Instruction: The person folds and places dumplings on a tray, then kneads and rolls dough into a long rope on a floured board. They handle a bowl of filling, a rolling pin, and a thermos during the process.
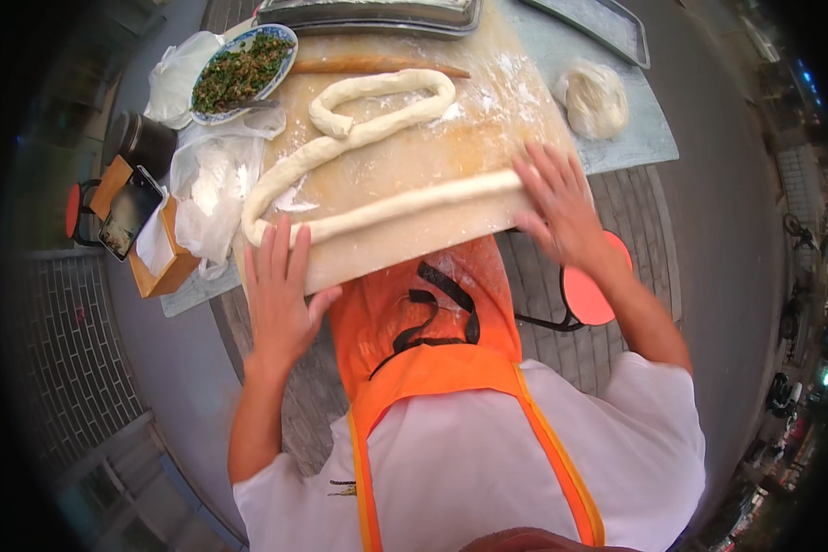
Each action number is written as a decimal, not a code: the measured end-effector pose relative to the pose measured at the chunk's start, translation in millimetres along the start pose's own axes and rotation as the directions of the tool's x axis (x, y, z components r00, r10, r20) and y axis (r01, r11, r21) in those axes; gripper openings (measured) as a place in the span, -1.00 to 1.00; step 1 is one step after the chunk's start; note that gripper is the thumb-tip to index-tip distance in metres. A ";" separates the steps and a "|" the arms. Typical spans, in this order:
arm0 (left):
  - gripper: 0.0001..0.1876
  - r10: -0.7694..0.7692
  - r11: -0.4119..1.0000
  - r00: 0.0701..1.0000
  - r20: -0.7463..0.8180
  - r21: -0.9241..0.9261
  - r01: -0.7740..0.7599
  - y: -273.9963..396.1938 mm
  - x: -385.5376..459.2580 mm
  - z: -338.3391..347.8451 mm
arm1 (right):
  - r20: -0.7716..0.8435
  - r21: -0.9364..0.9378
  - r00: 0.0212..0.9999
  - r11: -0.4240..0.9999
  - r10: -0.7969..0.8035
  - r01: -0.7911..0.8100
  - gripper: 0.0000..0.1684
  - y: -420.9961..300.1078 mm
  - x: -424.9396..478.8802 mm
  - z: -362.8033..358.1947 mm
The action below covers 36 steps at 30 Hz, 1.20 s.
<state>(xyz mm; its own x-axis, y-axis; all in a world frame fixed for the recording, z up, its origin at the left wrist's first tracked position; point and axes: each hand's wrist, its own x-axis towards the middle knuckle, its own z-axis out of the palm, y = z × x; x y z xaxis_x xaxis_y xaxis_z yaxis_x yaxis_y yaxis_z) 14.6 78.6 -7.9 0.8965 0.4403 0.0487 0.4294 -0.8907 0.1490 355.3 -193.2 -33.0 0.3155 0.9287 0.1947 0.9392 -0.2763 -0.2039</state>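
Observation:
A long rope of pale dough [414, 201] runs along the near side of a floured wooden board [414, 241]. At the left it bends back and ends in a loop farther up the board. My left hand [276, 276] lies flat with its fingertips on the dough near that bend, thumb spread. Over the rope's right end is my right hand [555, 203], fingers apart and slightly blurred; the dough's tip is hidden under it. Neither hand grips anything. Behind the loop rests a wooden rolling pin [379, 65].
At the back left, a plate of chopped green filling [241, 72] holds a utensil. Below it sit a plastic bag of flour [214, 179], a dark canister [145, 145], a phone [131, 210] and a wooden tissue box [169, 259]. Bagged dough [595, 100] lies right; metal trays [379, 27] stand behind.

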 end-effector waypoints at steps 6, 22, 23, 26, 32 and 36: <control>-0.08 0.001 0.990 1.000 0.004 0.142 -0.002 16.3 17.9 -15.4 | -0.031 -0.160 0.999 0.987 0.016 -0.021 0.07 -1.1 21.2 -5.6; -0.04 0.206 0.978 0.965 -0.164 -0.005 -0.209 111.1 122.4 52.1 | -0.030 0.081 0.994 0.990 -0.110 0.112 -0.03 -8.9 74.7 17.2; -0.07 0.165 0.985 0.974 -0.158 -0.015 -0.170 105.2 137.8 50.9 | -0.087 0.069 0.994 0.995 -0.060 0.066 -0.06 -4.9 91.9 18.5; -0.03 0.160 0.987 0.982 -0.097 0.008 -0.160 110.7 119.3 42.0 | -0.041 0.046 0.999 0.998 -0.032 0.033 -0.11 -1.5 87.1 16.6; 0.05 0.187 0.977 0.979 0.086 -0.121 -0.176 110.2 42.0 25.1 | 0.064 0.037 0.995 0.997 -0.077 0.074 -0.12 -11.2 5.1 -5.4; 0.02 0.087 0.993 0.993 -0.078 -0.074 -0.093 73.8 111.5 40.1 | -0.094 0.045 0.995 0.999 0.023 -0.019 -0.10 14.5 85.1 19.0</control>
<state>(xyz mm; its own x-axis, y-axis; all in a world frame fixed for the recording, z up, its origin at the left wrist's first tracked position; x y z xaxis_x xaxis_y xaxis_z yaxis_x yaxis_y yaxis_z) 150.5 57.4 -31.1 0.9194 0.3684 0.1381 0.3349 -0.9170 0.2165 393.1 -113.6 -37.6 0.3481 0.8948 0.2797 0.9262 -0.2822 -0.2500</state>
